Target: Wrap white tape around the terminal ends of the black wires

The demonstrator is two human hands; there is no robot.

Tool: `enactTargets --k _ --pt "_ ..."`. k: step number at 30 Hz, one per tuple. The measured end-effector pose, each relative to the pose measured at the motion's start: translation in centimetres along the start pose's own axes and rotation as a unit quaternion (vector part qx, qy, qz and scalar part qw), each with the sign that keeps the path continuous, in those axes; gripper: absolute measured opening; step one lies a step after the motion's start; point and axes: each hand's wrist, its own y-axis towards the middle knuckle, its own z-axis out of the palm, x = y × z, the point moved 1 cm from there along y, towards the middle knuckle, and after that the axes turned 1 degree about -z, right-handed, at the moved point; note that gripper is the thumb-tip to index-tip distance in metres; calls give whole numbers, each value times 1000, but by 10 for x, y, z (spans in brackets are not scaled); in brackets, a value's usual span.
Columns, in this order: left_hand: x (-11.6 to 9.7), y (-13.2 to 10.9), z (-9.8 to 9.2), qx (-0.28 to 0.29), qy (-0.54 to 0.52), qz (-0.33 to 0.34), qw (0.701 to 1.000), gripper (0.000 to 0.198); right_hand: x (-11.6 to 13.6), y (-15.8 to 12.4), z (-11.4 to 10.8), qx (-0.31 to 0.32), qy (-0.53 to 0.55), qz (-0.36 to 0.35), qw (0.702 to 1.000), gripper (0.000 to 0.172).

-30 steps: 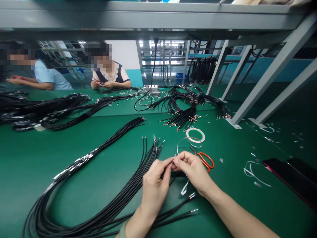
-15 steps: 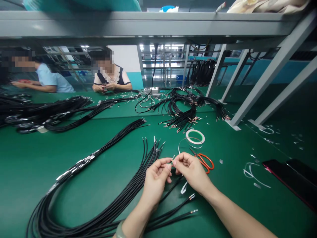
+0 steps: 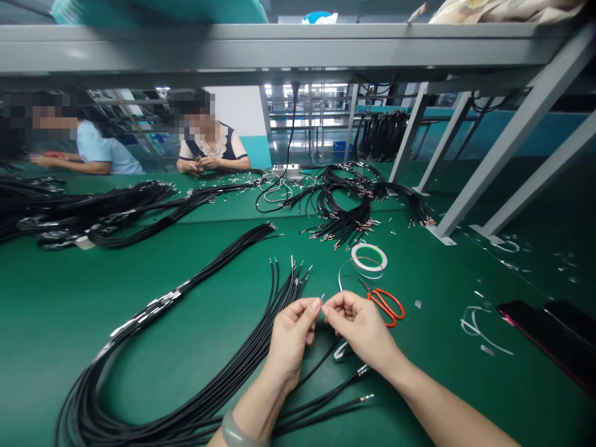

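Metal terminal [image 3: 322, 297], fingers of left hand [image 3: 291, 341] and right hand [image 3: 359, 326] pinched on it, black cables [image 3: 205, 400] below

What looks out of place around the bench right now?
White plastic strip offcuts lie loose on the green mat, off to the right of the orange-handled scissors. They look odd because they are stray scraps, apart from the gathered black cables. No cable looks obviously damaged from this view.

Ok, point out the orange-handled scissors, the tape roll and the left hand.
orange-handled scissors [image 3: 378, 301]: head view, on the orange handle
tape roll [image 3: 369, 248]: head view, on the roll's upper rim
left hand [image 3: 293, 338]: head view, on the middle of the hand
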Motion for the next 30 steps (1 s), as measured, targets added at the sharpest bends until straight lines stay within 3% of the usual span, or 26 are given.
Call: enactTargets --k 9,14,18,21,30 --pt "-6 -3 -2 37 82 91 992 25 -4 2 -2 -24 10 24 999 17" --pt "-2 -2 -3 7 150 162 975 17 -1 -4 1 -40 -8 -3 999 14" --pt "0 -3 -4 -18 170 180 969 15 6 -9 3 -62 -69 -61 994 11" --pt "-1 -3 -4 -26 171 176 969 14 9 -10 3 -67 -88 -67 992 12" --pt "-3 -10 -2 -21 207 200 958 22 1 -3 -2 -94 5 -52 994 15"
